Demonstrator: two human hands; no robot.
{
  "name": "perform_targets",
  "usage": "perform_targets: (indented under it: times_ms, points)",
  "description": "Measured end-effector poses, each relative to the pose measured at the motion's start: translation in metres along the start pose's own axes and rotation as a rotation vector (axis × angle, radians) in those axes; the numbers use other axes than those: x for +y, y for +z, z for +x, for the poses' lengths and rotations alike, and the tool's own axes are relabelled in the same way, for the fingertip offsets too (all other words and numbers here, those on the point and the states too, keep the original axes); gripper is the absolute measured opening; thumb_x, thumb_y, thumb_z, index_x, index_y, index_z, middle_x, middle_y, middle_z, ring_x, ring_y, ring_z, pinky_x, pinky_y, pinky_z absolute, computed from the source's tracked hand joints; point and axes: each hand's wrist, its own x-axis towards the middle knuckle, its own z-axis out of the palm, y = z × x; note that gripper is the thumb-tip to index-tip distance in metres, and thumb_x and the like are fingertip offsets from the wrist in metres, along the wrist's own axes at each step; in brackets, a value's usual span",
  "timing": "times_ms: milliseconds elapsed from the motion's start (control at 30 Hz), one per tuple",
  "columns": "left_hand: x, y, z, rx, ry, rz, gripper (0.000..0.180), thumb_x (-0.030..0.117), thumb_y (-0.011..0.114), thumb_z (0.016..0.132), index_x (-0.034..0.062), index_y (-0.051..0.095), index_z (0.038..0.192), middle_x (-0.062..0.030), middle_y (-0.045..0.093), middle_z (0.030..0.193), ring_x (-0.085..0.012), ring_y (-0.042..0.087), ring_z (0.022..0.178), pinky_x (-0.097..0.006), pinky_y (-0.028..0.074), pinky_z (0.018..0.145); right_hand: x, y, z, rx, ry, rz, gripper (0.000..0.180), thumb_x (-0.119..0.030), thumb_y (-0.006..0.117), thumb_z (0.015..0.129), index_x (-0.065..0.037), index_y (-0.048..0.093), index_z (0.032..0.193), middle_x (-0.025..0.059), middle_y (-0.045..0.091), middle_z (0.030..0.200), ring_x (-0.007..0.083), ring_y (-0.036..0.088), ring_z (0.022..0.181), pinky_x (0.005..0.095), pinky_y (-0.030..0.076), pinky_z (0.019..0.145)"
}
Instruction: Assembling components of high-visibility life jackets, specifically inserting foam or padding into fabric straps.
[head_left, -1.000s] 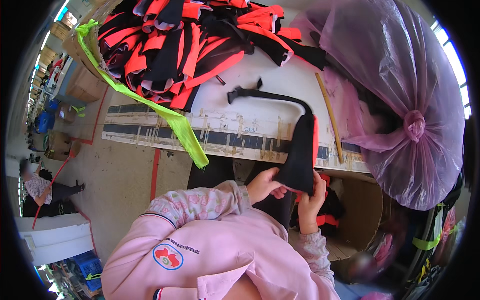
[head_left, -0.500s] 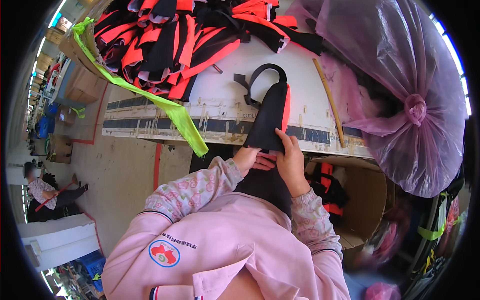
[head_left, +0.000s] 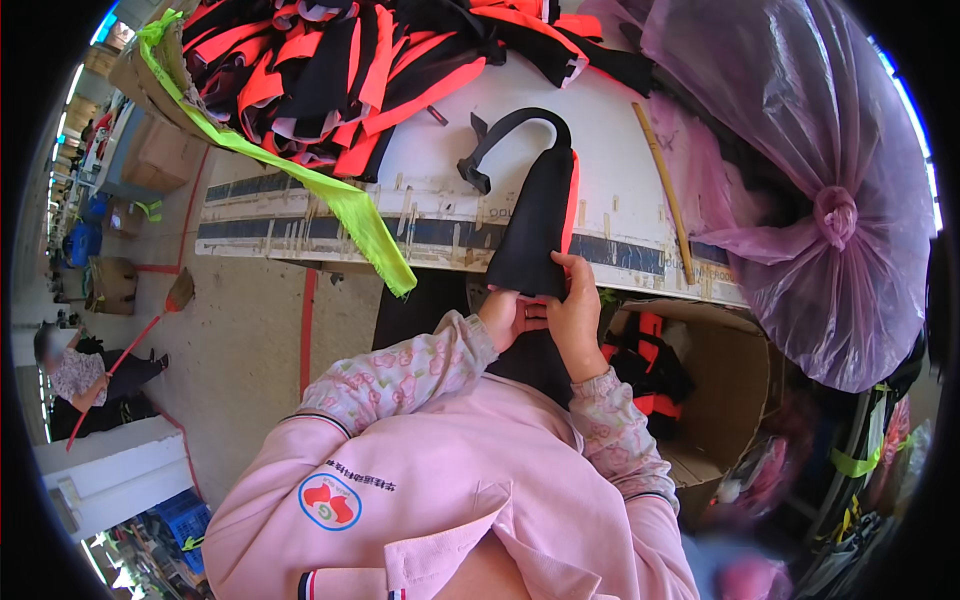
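We counted one black fabric piece [head_left: 535, 225], one wooden stick [head_left: 664, 190], one purple plastic bag [head_left: 800, 170] and two hands.

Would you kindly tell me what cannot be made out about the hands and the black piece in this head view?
- Lower end of the black fabric piece: hidden behind the left hand and right hand.
- Left hand's fingertips: covered by the right hand.
- Cardboard box contents: partly hidden under the table edge.
- Purple bag contents: blurred by plastic.

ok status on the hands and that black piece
Left hand and right hand both gripping the near end of the black fabric piece. Piece lies over the table edge. Nothing blocking.
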Motion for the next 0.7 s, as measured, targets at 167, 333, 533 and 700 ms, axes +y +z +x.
perform_targets:
  times_ms: [167,333,533,700]
  points:
    - [0.004,0.008,0.003,0.086,-0.025,0.078,0.035,0.037,0.042,0.09,0.0119,0.056,0.11,-0.0061,0.062,0.097,-0.0197,0.062,0.084,-0.039,0.05,0.076,-0.01,-0.015,0.001,-0.058,-0.068,-0.093,0.052,0.011,0.061,0.059,-0.007,0.053,0.107,0.0105,0.055,0.093,0.0254,0.055,0.079,0.0329,0.046,0.072]
    - [0.007,0.007,0.003,0.05,-0.062,0.142,0.034,0.035,0.044,0.09,0.0104,0.056,0.111,-0.0059,0.063,0.097,-0.0207,0.063,0.085,-0.037,0.052,0.078,-0.006,-0.024,0.001,-0.08,-0.116,-0.124,0.05,0.005,0.065,0.06,-0.008,0.055,0.107,0.0122,0.055,0.095,0.0282,0.056,0.079,0.0349,0.046,0.071]
    - [-0.001,0.01,0.004,0.137,-0.045,0.128,0.034,0.036,0.045,0.091,0.0098,0.055,0.111,-0.0077,0.063,0.097,-0.0205,0.063,0.083,-0.037,0.053,0.077,-0.01,-0.038,0.004,-0.137,-0.233,-0.293,0.052,-0.003,0.069,0.063,-0.007,0.054,0.113,0.0137,0.055,0.099,0.0299,0.056,0.085,0.0359,0.046,0.074]
    - [-0.016,-0.004,0.012,0.107,0.041,0.19,0.035,0.036,0.045,0.091,0.0094,0.055,0.11,-0.0081,0.063,0.097,-0.0204,0.063,0.083,-0.036,0.053,0.076,-0.024,-0.073,0.032,-0.532,-0.127,-0.232,0.054,-0.026,0.063,0.079,-0.003,0.046,0.125,0.0209,0.051,0.118,0.035,0.053,0.104,0.0388,0.044,0.086]
